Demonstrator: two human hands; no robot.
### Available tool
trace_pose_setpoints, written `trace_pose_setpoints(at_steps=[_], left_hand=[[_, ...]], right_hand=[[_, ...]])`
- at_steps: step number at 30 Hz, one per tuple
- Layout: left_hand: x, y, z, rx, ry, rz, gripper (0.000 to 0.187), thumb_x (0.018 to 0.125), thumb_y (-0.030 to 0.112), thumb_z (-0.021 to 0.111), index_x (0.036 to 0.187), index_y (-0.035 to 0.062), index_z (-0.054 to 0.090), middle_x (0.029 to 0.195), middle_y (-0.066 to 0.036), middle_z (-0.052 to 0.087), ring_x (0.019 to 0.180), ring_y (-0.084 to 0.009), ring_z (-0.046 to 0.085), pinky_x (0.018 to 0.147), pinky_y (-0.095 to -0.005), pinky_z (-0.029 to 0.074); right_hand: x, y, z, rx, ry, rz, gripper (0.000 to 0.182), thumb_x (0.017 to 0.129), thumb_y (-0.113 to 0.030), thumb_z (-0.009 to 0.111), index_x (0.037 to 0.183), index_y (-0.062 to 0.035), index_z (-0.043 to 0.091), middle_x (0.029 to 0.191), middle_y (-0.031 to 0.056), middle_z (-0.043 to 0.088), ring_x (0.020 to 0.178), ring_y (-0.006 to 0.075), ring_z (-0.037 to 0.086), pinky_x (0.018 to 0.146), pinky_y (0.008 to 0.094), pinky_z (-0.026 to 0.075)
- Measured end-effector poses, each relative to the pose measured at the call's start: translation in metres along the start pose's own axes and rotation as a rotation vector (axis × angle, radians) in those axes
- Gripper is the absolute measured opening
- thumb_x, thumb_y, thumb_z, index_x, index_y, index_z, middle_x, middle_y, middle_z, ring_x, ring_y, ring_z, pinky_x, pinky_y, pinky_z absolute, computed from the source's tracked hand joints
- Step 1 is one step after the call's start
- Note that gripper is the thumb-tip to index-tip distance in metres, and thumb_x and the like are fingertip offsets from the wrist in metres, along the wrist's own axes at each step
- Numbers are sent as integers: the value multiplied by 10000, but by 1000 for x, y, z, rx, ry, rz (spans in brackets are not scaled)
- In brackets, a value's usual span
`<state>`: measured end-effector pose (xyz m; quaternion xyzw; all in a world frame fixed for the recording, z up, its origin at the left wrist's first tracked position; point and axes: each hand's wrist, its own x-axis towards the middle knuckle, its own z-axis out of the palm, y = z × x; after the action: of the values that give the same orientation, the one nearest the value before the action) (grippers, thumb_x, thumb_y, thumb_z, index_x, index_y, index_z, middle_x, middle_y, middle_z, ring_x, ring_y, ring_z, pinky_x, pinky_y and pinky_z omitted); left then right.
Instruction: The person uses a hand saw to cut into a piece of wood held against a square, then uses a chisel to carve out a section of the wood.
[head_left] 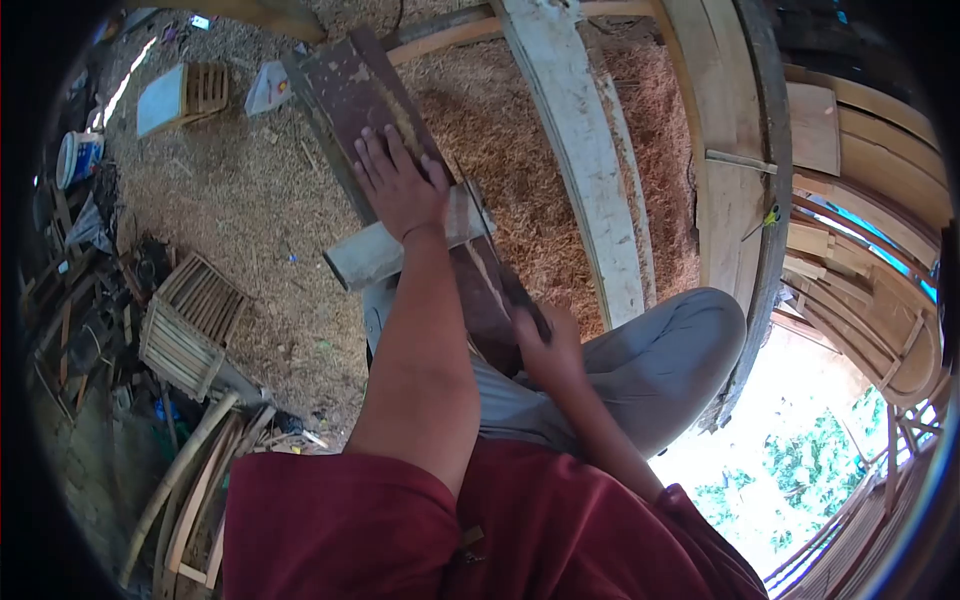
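Observation:
My left hand (405,190) lies flat with fingers spread on a worn dark-brown plank (345,85), which runs away from my lap. Beneath my left wrist, a short pale grey board (370,255) lies crosswise over the plank. My right hand (550,345) is closed around the dark handle of a hand saw (527,305). The saw's thin blade points away from me along the plank's right edge, by the right end of the pale board. My bent leg in grey trousers (660,370) is beside the right hand.
Wood shavings (240,200) cover the ground. A long whitish beam (570,130) and a wide timber (730,110) stand to the right. Slatted wooden crates (195,325) and a white bucket (80,160) are at left. Stacked boards (870,150) line the far right.

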<state>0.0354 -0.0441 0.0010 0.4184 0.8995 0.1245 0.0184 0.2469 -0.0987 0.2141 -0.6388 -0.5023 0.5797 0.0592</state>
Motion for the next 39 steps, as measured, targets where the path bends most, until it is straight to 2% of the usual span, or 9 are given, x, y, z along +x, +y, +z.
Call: trace_pose_setpoints(at_steps=[8, 11, 14, 17, 21, 27, 33, 36, 39], left_hand=[[-4, -2, -1, -3, 9, -8, 704, 955, 303, 591, 1613, 78, 482, 1728, -209, 378, 1630, -391, 321, 1345, -535, 257], [-4, -2, 0, 13, 7, 7, 701, 961, 302, 587, 1615, 73, 476, 1726, -213, 378, 1628, -394, 322, 1346, -531, 260], [-4, -3, 1, 22, 14, 22, 703, 969, 304, 582, 1622, 71, 464, 1729, -213, 371, 1630, -394, 317, 1348, -526, 259], [-4, -2, -4, 20, -8, 22, 701, 983, 305, 572, 1634, 76, 448, 1733, -211, 364, 1630, -395, 315, 1351, -525, 261], [-2, 1, 0, 32, -14, 29, 696, 1005, 312, 556, 1647, 74, 429, 1739, -214, 350, 1632, -395, 311, 1346, -530, 268], [-8, -5, -5, 42, -35, 29, 679, 1042, 336, 517, 1659, 73, 408, 1752, -224, 320, 1636, -418, 293, 1338, -547, 270], [-5, -7, 2, 45, -42, 43, 668, 1066, 365, 489, 1661, 74, 404, 1746, -242, 318, 1631, -440, 293, 1336, -558, 269], [-9, -9, 2, 52, -39, 62, 665, 1074, 375, 476, 1662, 74, 402, 1745, -242, 319, 1631, -440, 292, 1336, -561, 270], [-2, -7, 4, 52, -36, 55, 661, 1082, 383, 460, 1664, 74, 399, 1746, -239, 317, 1633, -441, 289, 1336, -564, 271]], right_hand=[[48, 19, 26, 23, 20, 20, 295, 1002, -230, 642, 867, 32, 664, 690, 210, 621, 599, 294, 609, 609, 443, 476], [-11, 7, -5, 9, 4, -45, 378, 1021, -257, 666, 814, 53, 602, 639, 106, 517, 608, 131, 475, 594, 395, 421], [6, -4, 1, 15, 74, -15, 383, 1030, -264, 656, 828, 58, 604, 640, 113, 506, 615, 132, 481, 598, 399, 432], [67, -12, 19, -31, -26, 109, 289, 1001, -245, 654, 983, 38, 711, 734, 224, 645, 632, 298, 641, 645, 446, 503], [-11, -10, -10, -1, -37, 35, 306, 993, -263, 662, 993, 41, 703, 784, 270, 659, 696, 430, 676, 678, 482, 522], [64, -10, 20, -22, 63, 44, 295, 975, -249, 687, 909, 38, 707, 750, 264, 658, 697, 453, 676, 661, 491, 523], [-21, -1, -15, 74, -89, 169, 407, 970, -343, 673, 842, 42, 704, 794, 280, 683, 767, 514, 680, 664, 529, 524], [48, 13, 29, -90, 93, -76, 289, 997, -222, 676, 903, 52, 675, 672, 139, 612, 596, 180, 569, 605, 397, 476], [31, 4, 25, -77, 97, -84, 281, 1003, -215, 673, 905, 48, 685, 676, 122, 627, 603, 163, 582, 602, 383, 474]])
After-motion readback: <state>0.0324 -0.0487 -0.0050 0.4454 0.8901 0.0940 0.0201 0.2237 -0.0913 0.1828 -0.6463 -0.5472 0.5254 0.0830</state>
